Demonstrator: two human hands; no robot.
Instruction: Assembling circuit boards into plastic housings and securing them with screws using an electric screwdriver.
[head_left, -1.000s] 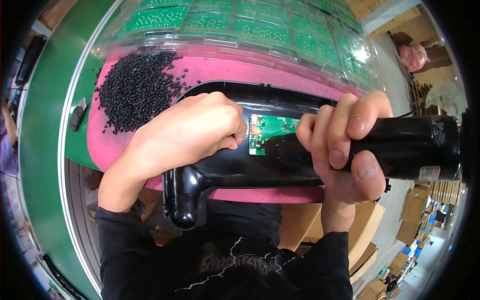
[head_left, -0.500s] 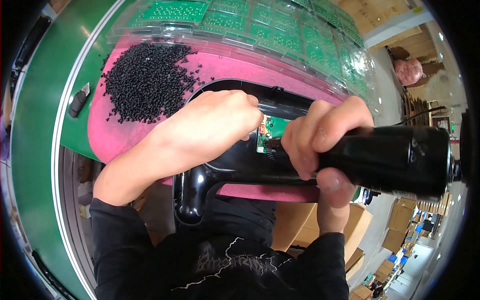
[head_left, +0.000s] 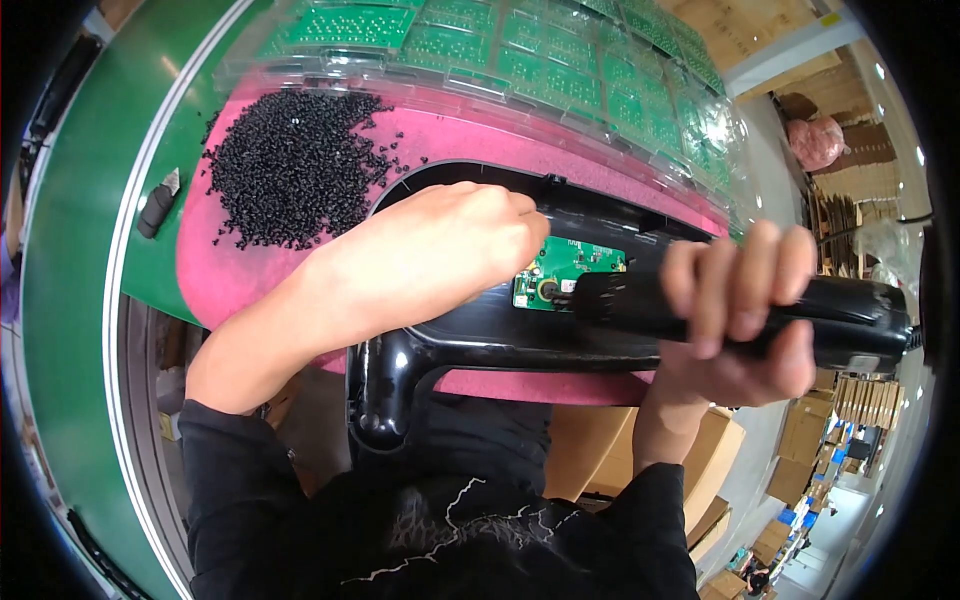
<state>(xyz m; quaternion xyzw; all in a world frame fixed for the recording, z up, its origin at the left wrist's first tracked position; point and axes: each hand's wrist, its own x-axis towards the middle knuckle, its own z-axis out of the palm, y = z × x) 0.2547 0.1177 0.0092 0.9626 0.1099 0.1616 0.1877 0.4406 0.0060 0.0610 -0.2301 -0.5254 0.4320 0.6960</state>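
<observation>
My right hand (head_left: 740, 300) is wrapped round a black electric screwdriver (head_left: 850, 310), blurred by motion. It lies nearly level, its narrow end toward a small green circuit board (head_left: 582, 258). That board sits inside a long glossy black plastic housing (head_left: 490, 350) with a curved, handle-like end at the lower left. Over the board's left end hovers my left hand (head_left: 470, 240), palm down with its fingers curled closed. Its fingertips are hidden, so anything pinched there cannot be made out. A heap of small black screws (head_left: 290, 170) lies to the left of the housing.
Under the housing is a pink mat (head_left: 240, 280) on a green table (head_left: 70, 300). Clear plastic trays of green circuit boards (head_left: 560, 60) stand along the far side. A small dark grey object (head_left: 155, 208) lies at the left, and cardboard boxes (head_left: 620, 450) stand below the table's near edge.
My right hand has moved to the right and loosened its fingers round the screwdriver, which has swung flatter. More of the circuit board shows. My left hand has shifted slightly to the right.
</observation>
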